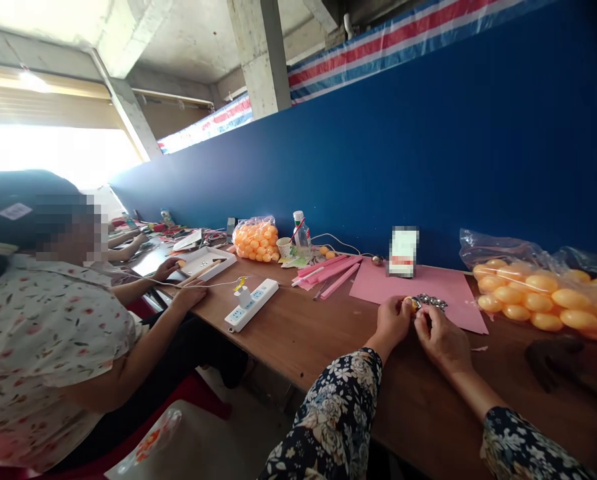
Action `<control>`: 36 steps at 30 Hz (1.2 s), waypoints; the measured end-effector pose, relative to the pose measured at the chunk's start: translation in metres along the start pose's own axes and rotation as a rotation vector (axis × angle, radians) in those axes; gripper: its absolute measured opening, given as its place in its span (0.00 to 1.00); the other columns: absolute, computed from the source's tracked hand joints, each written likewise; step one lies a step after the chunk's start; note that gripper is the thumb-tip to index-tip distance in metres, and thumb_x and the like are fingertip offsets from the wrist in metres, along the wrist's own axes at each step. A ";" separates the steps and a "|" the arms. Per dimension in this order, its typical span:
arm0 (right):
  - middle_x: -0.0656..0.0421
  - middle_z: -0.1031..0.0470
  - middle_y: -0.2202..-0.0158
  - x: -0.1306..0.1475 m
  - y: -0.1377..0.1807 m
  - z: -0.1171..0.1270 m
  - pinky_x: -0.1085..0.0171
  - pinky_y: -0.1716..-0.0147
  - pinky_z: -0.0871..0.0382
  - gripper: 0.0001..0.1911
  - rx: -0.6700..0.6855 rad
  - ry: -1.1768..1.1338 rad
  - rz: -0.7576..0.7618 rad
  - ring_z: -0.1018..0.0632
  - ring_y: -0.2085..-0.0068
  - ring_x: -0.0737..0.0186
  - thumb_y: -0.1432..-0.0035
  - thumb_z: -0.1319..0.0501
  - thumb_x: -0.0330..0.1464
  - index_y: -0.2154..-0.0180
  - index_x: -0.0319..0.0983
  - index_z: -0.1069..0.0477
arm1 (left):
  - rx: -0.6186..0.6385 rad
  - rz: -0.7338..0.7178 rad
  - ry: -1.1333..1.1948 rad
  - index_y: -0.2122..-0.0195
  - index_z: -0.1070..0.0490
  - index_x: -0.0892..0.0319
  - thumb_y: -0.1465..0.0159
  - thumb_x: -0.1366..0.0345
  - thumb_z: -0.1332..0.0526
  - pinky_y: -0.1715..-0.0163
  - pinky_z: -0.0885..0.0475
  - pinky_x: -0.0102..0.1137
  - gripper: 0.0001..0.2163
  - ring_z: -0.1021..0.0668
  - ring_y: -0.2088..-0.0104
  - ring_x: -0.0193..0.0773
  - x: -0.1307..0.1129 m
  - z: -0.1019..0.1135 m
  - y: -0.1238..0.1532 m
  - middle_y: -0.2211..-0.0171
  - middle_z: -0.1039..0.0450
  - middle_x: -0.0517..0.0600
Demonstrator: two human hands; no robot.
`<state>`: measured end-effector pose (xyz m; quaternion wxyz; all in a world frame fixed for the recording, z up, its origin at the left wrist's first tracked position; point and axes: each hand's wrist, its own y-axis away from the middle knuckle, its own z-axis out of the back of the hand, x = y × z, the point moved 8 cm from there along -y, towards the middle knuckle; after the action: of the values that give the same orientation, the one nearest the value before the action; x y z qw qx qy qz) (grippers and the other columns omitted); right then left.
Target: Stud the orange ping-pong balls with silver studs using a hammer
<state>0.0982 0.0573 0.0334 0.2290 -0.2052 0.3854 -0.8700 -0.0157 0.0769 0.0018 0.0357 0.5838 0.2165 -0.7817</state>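
Observation:
My left hand [393,320] is closed on a small orange ball [414,305], only part of which shows between the fingertips. Close beside it, my right hand [444,339] has its thumb and fingers pinched together; whatever they may hold is too small to make out. Just beyond both hands, a heap of small shiny silver metal pieces [432,303] lies on a pink sheet [458,293]. A clear plastic bag of orange balls [538,293] rests to the right of my right hand.
A blurred dark tool [553,360] lies at right on the brown table [278,353]. Pink strips [328,273], a white power strip [252,305], a bottle [302,233] and another bag of orange balls [255,240] are leftward. A co-worker [53,320] sits at left beside a white tray [211,262].

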 end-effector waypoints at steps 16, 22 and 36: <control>0.56 0.26 0.70 0.001 -0.001 0.000 0.66 0.77 0.39 0.10 0.029 -0.050 -0.013 0.25 0.74 0.59 0.43 0.52 0.35 0.65 0.38 0.35 | 0.024 -0.024 -0.024 0.60 0.28 0.60 0.38 0.59 0.49 0.61 0.30 0.32 0.15 0.24 0.63 0.38 0.000 -0.001 0.000 0.63 0.24 0.53; 0.57 0.26 0.72 0.001 -0.001 0.001 0.66 0.78 0.40 0.10 0.044 -0.075 -0.017 0.26 0.75 0.60 0.43 0.52 0.36 0.66 0.39 0.36 | 0.011 -0.011 -0.021 0.60 0.28 0.62 0.39 0.61 0.48 0.62 0.29 0.32 0.14 0.23 0.64 0.39 -0.004 0.002 0.002 0.64 0.24 0.55; 0.57 0.26 0.73 -0.003 -0.004 0.001 0.66 0.78 0.38 0.09 0.060 -0.152 -0.077 0.26 0.75 0.59 0.44 0.50 0.36 0.65 0.39 0.36 | 0.027 -0.004 -0.029 0.60 0.28 0.61 0.39 0.60 0.48 0.62 0.29 0.32 0.14 0.23 0.64 0.38 -0.006 0.001 0.003 0.64 0.23 0.53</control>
<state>0.1003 0.0600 0.0365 0.2303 -0.2785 0.3326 -0.8711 -0.0137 0.0726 0.0064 0.0294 0.5724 0.2068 -0.7929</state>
